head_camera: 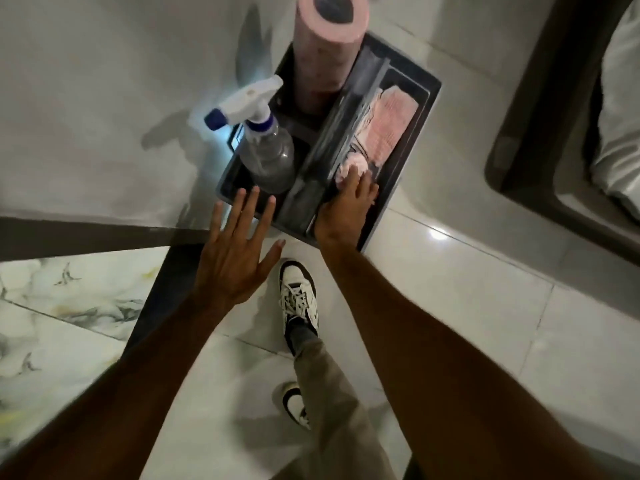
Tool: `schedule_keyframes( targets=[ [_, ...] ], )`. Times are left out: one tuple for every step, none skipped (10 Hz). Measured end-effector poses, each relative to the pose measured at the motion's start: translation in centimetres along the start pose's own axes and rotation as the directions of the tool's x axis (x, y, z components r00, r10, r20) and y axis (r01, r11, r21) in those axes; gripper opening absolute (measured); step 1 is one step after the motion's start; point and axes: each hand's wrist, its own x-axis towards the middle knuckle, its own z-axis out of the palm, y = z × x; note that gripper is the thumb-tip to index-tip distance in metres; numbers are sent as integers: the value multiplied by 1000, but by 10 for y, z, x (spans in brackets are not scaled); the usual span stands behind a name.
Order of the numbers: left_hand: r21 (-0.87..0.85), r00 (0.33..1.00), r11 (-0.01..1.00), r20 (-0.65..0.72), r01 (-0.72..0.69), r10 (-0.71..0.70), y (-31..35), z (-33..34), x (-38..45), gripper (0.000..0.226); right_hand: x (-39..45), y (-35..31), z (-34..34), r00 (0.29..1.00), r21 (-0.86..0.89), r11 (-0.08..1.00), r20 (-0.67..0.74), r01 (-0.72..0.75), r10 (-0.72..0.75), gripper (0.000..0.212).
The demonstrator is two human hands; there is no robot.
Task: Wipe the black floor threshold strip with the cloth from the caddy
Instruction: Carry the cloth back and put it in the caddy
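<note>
- Head view, looking straight down: a dark grey cleaning caddy (pixel 408 174) stands on the pale floor tiles, its near end just beyond the person's forward shoe (pixel 299 299).
- Right hand (pixel 349 206) reaches into the caddy's right-hand compartment at its near end. Fingertips rest on a bunched pink cloth (pixel 353 168); the fingers are curled down onto it, but whether they have closed round it I cannot tell. Judgement: this is the pick-up of the cloth, not yet lifted.
- More pink cloth, flatter and ribbed (pixel 384 123), fills the same compartment toward the far end; whether it is one piece with the bunched part is unclear.
- Left hand (pixel 239 251) hangs flat with fingers spread, holding nothing, over the caddy's near-left corner. Judgement: free for balance, or ready to steady the caddy.
- Clear spray bottle (pixel 266 154) with white-and-blue trigger stands upright in the near-left compartment; a pink paper roll (pixel 327 53) stands upright in the far-left one, so both stay clear of the handle bar between compartments.
- Black threshold strip (pixel 86 237) runs from the left frame edge toward the caddy, dividing plain tile from marbled tile (pixel 69 306). It lies under the left hand's reach; wiping not begun.
</note>
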Motion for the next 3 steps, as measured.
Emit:
schedule_keyframes(
  targets=[
    [35, 1000, 999, -4, -21, 21, -1, 9, -1, 85, 12, 17, 10, 990, -106, 994, 140, 32, -17, 77],
    [58, 998, 998, 55, -23, 19, 0, -11, 0, 91, 1, 14, -2, 970, -29, 997, 234, 77, -68, 71],
    [32, 998, 999, 63, -21, 19, 17, -47, -8, 95, -34, 6, -41, 964, 44, 985, 200, 169, -174, 53]
  ],
)
